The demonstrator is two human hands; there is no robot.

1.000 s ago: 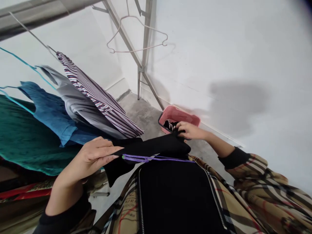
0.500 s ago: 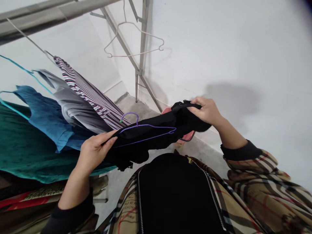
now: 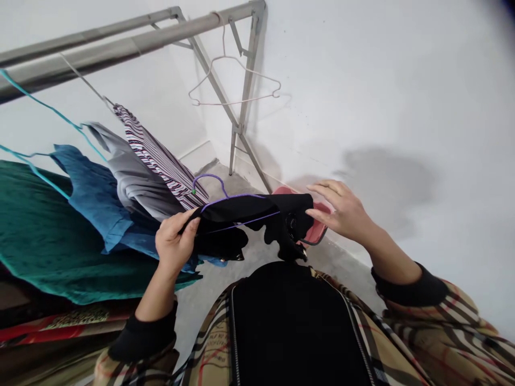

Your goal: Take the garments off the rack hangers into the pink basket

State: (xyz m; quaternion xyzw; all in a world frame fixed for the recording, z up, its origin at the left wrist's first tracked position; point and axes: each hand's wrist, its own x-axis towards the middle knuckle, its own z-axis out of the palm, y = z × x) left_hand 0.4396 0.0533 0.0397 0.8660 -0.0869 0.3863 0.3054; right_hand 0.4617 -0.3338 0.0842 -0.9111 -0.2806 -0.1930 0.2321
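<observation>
A black garment (image 3: 237, 208) hangs over a purple hanger (image 3: 217, 178) in front of me. The hanger's hook points up, with a green tip, and its lower bar crosses the cloth. My left hand (image 3: 177, 241) pinches the garment at its left shoulder, thumb on top. At the other end, my right hand (image 3: 338, 209) is beside the cloth with its fingers apart, holding nothing. Shiny round fastenings show on the garment's right side, where it droops. The hanger's two ends are hidden under the cloth.
On the left, a metal rack (image 3: 161, 37) carries a striped garment (image 3: 153, 155), a grey one (image 3: 129, 171), a blue one (image 3: 88, 193) and green cloth (image 3: 36, 236). A bare pale hanger (image 3: 235, 102) hangs near its end. Behind the garment is a pink basket (image 3: 317, 228) by the white wall.
My right hand has let go of the garment's right end and spread its fingers. The right part of the cloth now rests on the hanger and droops. My left hand keeps its grip.
</observation>
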